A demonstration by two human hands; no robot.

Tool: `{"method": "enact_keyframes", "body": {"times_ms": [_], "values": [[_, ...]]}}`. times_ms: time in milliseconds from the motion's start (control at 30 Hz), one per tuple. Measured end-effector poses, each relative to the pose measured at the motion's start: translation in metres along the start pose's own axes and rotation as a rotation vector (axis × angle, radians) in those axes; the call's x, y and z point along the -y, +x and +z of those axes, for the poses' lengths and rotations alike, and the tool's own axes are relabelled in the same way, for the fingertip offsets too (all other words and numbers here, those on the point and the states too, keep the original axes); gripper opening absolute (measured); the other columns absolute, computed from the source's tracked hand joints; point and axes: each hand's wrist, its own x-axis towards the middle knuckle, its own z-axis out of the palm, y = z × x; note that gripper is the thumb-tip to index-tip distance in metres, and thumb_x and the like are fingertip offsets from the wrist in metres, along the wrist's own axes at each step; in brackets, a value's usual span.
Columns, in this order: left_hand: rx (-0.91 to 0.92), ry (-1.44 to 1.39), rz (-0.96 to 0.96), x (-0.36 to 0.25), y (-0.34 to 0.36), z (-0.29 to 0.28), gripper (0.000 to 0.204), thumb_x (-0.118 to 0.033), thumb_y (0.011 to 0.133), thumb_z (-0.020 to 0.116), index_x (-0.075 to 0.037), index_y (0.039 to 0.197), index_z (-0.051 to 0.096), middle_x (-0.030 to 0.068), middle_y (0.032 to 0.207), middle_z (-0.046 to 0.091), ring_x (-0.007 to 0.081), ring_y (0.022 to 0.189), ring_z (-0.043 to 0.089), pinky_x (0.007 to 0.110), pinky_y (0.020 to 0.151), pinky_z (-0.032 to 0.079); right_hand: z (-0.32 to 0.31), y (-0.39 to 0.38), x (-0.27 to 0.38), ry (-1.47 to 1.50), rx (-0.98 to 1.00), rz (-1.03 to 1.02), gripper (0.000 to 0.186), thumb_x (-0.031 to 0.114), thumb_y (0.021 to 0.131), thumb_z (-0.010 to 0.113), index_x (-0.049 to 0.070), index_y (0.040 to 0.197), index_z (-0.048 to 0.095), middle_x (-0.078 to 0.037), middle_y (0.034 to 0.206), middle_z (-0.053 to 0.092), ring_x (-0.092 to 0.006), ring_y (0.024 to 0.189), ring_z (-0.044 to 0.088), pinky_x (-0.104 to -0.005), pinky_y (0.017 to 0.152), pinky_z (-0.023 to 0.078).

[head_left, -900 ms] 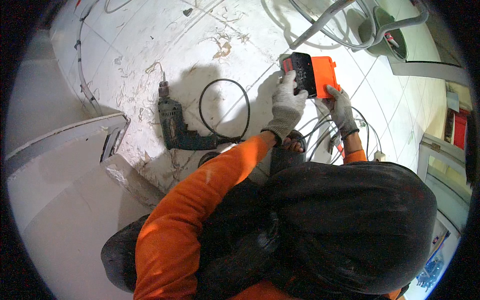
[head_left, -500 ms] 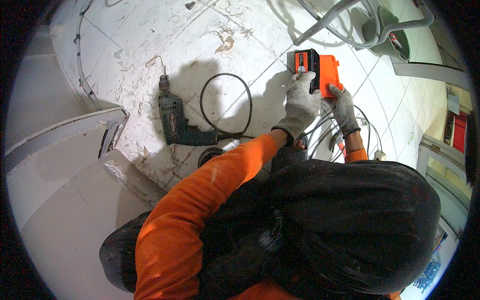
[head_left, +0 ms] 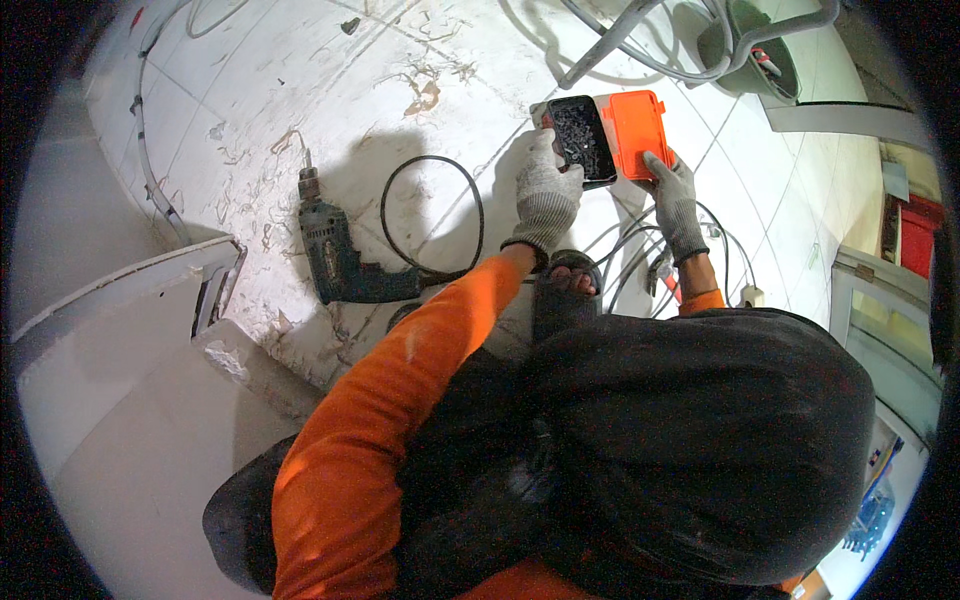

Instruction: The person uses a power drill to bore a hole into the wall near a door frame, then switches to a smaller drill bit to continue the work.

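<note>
My left grip clasping the black box by its left side, dark bits inside, my right grip pinching the orange lid at its near corner.

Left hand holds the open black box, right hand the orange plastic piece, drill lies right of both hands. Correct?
No: in the head view the drill lies left of both the left hand and the right hand. The left does hold the open black box, the right the orange plastic piece.
</note>
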Motion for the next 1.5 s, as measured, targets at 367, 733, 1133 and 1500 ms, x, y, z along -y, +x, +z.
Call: {"method": "enact_keyframes", "body": {"times_ms": [367, 733, 1133, 1500], "values": [[0.029, 0.29, 0.548, 0.0, 0.032, -0.043, 0.035, -0.014, 0.087, 0.055, -0.009, 0.116, 0.073, 0.017, 0.104, 0.075, 0.0312, 0.098, 0.072, 0.04, 0.094, 0.055, -0.012, -0.008, 0.047, -0.318, 0.1, -0.253, 0.036, 0.022, 0.101, 0.066, -0.005, 0.126, 0.065, -0.008, 0.102, 0.073, -0.0144, 0.091, 0.07, -0.0311, 0.085, 0.057], [0.386, -0.161, 0.408, -0.002, 0.083, -0.087, 0.047, -0.02, 0.099, 0.068, 0.002, 0.139, 0.058, 0.0078, 0.112, 0.073, 0.012, 0.102, 0.066, 0.025, 0.092, 0.053, 0.029, 0.021, 0.103, -0.665, 0.435, -0.394, 0.04, 0.028, 0.1, 0.067, -0.002, 0.127, 0.066, -0.004, 0.101, 0.073, -0.0095, 0.09, 0.063, -0.028, 0.086, 0.053], [0.327, -0.04, 0.349, 0.003, 0.086, -0.097, 0.032, -0.015, 0.098, 0.061, 0.003, 0.124, 0.068, 0.0099, 0.104, 0.075, 0.0136, 0.095, 0.068, 0.029, 0.088, 0.053, 0.054, 0.046, 0.081, -0.817, 0.521, -0.445, 0.041, 0.031, 0.101, 0.065, 0.001, 0.13, 0.066, -0.012, 0.1, 0.076, -0.0163, 0.09, 0.07, -0.0341, 0.086, 0.055], [0.54, 0.105, 0.475, 0.026, 0.105, -0.116, 0.036, -0.019, 0.097, 0.056, -0.006, 0.129, 0.068, 0.0115, 0.113, 0.074, 0.0152, 0.098, 0.069, 0.031, 0.088, 0.054, 0.048, 0.0, 0.079, -0.881, 0.607, -0.391, 0.048, 0.039, 0.091, 0.076, 0.01, 0.128, 0.067, -0.013, 0.12, 0.072, -0.0263, 0.113, 0.068, -0.0389, 0.101, 0.051]]}}
